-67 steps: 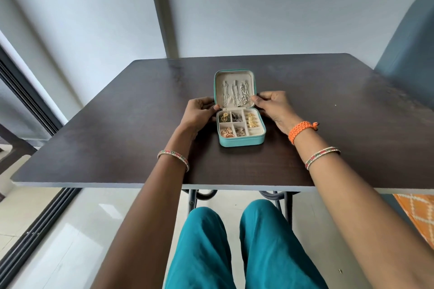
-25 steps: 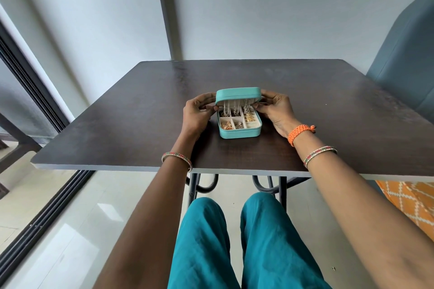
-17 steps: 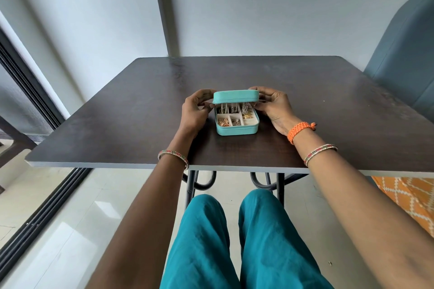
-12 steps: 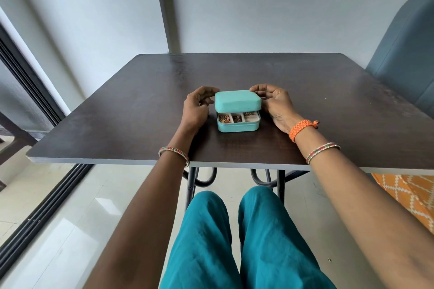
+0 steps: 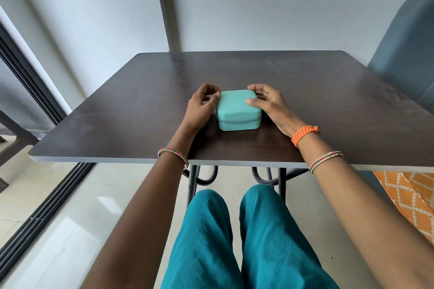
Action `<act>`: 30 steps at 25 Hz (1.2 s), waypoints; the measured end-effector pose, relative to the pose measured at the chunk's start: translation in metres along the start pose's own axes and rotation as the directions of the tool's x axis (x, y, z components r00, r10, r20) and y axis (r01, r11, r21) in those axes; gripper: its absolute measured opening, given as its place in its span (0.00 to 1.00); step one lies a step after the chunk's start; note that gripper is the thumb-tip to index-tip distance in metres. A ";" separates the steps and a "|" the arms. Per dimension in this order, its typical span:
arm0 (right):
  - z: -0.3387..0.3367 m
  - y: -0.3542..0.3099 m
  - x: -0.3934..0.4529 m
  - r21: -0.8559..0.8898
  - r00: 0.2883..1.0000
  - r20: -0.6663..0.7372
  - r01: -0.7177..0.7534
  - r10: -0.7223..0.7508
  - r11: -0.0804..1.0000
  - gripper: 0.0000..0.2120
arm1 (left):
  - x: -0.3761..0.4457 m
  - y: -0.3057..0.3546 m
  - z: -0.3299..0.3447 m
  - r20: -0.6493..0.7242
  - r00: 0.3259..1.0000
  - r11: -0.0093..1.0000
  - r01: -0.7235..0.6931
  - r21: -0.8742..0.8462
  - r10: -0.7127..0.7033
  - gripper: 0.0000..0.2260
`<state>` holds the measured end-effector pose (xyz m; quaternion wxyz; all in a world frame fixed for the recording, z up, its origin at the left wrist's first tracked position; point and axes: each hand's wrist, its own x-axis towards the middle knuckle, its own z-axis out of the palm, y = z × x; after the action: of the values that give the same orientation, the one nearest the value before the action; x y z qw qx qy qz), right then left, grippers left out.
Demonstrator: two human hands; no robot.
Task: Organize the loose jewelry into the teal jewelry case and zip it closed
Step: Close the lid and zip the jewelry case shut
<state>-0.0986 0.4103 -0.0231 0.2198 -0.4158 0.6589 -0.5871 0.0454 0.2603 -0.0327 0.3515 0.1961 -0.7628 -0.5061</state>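
Observation:
The teal jewelry case (image 5: 237,108) lies on the dark table (image 5: 340,105) with its lid down. Its zipper seam runs along the front, and no jewelry shows. My left hand (image 5: 202,105) sits at the case's left side with curled fingers. Its thumb and index finger pinch together at the back left corner; what they pinch is too small to see. My right hand (image 5: 272,105) holds the case from the right, thumb lying on the lid and fingers curved round the back right corner.
A blue-grey padded chair (image 5: 404,54) stands off the table's right side, with orange patterned fabric (image 5: 408,195) below it. A sliding-door track (image 5: 35,218) runs along the floor at the left. My knees are under the table's near edge.
The lid has come down from upright to fully shut, hiding the jewelry trays. Both hands followed it down and now sit against the closed case.

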 end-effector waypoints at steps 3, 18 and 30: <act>-0.001 -0.001 0.000 0.034 1.000 0.011 -0.012 0.012 0.999 0.27 | 0.000 0.006 0.002 0.137 0.983 0.992 0.124 -0.028 -0.119 0.12; 0.003 -0.011 -0.011 -0.143 0.949 0.308 -0.016 0.060 0.990 0.42 | 0.033 -0.010 -0.018 0.242 0.967 0.942 0.000 0.336 -0.086 0.09; -0.020 -0.006 -0.002 -0.115 0.935 0.353 0.009 0.032 0.993 0.45 | 0.021 -0.003 -0.008 0.042 0.999 0.895 0.011 0.446 -0.033 0.09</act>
<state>-0.1112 0.4240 -0.0133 0.3142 -0.5230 0.6435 -0.4623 0.0369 0.2398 -0.0266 0.2727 0.2675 -0.8645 -0.3267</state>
